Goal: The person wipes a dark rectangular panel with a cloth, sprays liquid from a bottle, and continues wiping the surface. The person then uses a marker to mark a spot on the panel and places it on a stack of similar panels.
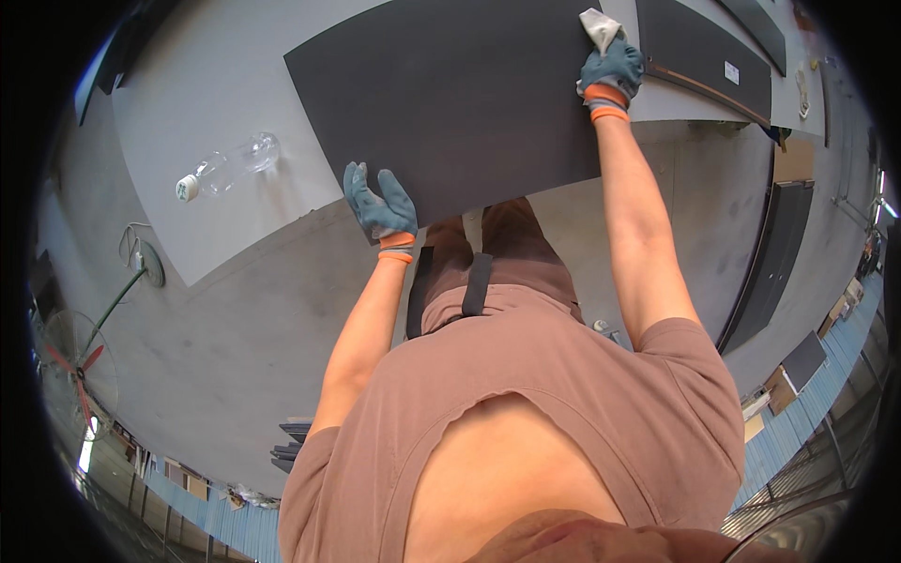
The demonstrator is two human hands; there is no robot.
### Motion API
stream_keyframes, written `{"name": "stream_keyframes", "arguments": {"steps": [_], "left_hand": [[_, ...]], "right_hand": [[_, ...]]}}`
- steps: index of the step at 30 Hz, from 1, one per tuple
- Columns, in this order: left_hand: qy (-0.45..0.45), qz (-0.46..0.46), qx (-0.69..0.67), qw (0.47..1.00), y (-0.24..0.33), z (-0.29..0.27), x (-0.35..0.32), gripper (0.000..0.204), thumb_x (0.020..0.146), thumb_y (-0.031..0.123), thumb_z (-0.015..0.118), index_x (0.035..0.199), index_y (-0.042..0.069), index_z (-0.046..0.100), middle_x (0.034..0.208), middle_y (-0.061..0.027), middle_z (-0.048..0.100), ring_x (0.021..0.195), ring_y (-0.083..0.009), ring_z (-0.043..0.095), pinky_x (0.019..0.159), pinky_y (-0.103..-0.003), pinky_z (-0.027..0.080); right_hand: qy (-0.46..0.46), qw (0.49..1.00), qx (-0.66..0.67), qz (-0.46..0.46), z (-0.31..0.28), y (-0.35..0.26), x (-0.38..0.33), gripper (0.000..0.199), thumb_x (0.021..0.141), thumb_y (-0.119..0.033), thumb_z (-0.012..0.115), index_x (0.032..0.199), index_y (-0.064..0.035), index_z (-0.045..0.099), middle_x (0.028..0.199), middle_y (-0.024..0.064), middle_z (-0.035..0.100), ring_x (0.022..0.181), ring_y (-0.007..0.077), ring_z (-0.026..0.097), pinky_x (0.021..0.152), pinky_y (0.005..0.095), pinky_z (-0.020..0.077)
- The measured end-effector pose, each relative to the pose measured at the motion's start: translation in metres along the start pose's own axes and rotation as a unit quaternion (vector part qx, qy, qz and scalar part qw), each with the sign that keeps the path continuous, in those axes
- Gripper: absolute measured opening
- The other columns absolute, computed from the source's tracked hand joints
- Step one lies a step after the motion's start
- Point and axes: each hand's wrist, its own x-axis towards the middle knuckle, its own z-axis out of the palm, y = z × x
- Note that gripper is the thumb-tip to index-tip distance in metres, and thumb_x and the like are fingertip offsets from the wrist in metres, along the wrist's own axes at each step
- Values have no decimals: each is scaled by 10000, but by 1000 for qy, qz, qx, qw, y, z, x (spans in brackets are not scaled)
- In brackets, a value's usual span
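A large dark grey panel (460,103) lies on a pale work surface in front of me, its near edge reaching out over that surface's edge. My left hand (380,205), in a blue-grey glove with an orange cuff, is at the panel's near left corner. Its fingers are stretched and the thumb stands apart; how firmly it touches the panel cannot be made out. At the panel's right edge my right hand (612,73), gloved alike, is closed round a crumpled white cloth (601,28). Part of the cloth sticks out beyond the fingers.
A clear plastic bottle (230,164) lies on its side at left. More dark panels (704,56) rest at the far right, one bearing a white label. Another long dark panel (774,263) stands lower right. A fan with red blades (80,372) stands on the floor at left.
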Motion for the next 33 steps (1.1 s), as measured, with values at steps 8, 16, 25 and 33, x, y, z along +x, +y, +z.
{"name": "stream_keyframes", "arguments": {"steps": [8,16,25,33], "left_hand": [[-20,-5,5,1000,-2,8,7,310,1001,116,653,1250,-59,594,1429,-277,566,1332,-422,566,1117,-477,466],[-19,-38,-19,999,-9,3,-3,234,991,79,669,1189,-28,605,1468,-261,546,1345,-400,564,1107,-432,487],[27,-32,-36,998,-4,2,2,352,1090,257,584,1251,-55,606,1402,-207,586,1226,-307,618,1057,-404,506],[65,47,79,994,2,3,24,516,1041,324,648,1358,-64,526,1404,-284,546,1335,-433,545,1130,-508,450]], "right_hand": [[-247,896,15,-370,108,-224,-165,253,938,-296,612,1088,-141,744,1042,96,764,936,308,750,825,462,603],[-32,973,-127,-189,57,-108,-30,195,879,-226,641,981,-127,774,992,148,765,845,340,742,688,478,591],[6,966,-15,-258,95,-182,-74,203,920,-245,618,1010,-125,754,999,158,757,836,355,744,708,501,595],[-280,871,78,-397,139,-224,-138,238,970,-259,589,1134,-208,754,1022,107,769,970,318,734,869,477,586]]}}
